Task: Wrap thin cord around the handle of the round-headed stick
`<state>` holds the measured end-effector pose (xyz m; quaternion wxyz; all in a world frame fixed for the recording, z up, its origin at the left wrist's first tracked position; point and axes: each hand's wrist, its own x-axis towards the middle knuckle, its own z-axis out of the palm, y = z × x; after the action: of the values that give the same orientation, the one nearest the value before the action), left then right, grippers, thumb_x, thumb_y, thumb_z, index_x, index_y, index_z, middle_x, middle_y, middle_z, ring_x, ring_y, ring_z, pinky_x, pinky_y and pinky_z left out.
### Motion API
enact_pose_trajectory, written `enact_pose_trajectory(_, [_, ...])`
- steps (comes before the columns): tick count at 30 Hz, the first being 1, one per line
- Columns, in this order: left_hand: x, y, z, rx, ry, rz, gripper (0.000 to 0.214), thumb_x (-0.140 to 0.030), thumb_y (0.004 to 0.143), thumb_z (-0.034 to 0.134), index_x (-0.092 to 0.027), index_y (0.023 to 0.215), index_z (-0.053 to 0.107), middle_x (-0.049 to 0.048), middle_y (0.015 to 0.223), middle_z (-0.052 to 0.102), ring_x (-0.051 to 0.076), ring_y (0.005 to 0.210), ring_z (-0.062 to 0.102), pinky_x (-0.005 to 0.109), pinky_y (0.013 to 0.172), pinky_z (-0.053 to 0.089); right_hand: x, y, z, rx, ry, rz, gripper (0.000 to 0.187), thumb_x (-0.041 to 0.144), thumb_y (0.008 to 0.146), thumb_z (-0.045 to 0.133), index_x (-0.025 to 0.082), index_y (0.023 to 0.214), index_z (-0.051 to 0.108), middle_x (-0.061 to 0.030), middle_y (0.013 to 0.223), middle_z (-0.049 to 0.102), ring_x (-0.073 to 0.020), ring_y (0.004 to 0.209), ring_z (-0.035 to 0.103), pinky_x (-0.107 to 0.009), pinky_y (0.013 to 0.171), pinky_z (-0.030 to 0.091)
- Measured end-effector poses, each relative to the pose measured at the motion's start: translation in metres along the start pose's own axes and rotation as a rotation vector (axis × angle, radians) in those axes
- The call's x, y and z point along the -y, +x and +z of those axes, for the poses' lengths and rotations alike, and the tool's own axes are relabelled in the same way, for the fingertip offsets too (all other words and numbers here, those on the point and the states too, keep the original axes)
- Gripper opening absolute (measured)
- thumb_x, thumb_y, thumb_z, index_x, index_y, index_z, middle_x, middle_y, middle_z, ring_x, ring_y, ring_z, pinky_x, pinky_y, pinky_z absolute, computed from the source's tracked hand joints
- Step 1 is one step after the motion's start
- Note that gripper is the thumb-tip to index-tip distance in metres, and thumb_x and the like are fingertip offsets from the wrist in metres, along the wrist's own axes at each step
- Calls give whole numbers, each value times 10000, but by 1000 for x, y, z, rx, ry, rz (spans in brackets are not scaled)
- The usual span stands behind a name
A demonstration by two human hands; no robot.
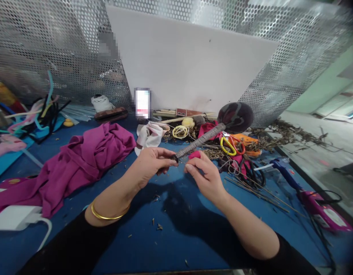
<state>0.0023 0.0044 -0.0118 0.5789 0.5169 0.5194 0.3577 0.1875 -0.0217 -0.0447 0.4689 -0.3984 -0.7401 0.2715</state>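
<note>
The person's left hand (152,162) is drawn into a pinch, thumb and fingers closed on the near end of a long, grey-brown, band-wrapped stick (199,143). At four o'clock from that grip, the right hand (208,178) is curled with thumb and forefinger nearly meeting, just beside a small bright-pink piece (194,154); whether it pinches a thin strand cannot be told.

The step in hand appears to be fine work at the stick's near end; the next move seems to call for a steady left pinch while the right fingertips work close by.

From the left hand the stick slants up toward two o'clock, its far end meeting a dark, rounded object (242,118). Yellow-and-orange-handled scissors (232,145) lie at three o'clock, and a crumpled magenta cloth (89,154) at nine, on the blue tabletop (142,250).
</note>
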Motion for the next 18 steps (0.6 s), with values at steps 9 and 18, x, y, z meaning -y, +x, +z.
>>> enact_pose_trajectory(9, [5,0,12,57,45,-49,280,-216,606,734,-114,861,675,-43,481,568,69,428,464,179,415,300,-5,-5,7,72,225,50,366,345,976,397,194,650,465,18,590,475,-109,567,471,-242,588,411])
enact_pose_trajectory(18, [5,1,17,2,40,19,241,-215,589,693,-122,810,677,-54,468,547,70,433,423,198,427,286,0,-9,6,96,-165,-218,284,220,941,379,219,657,360,8,612,415,-124,551,378,-274,549,316])
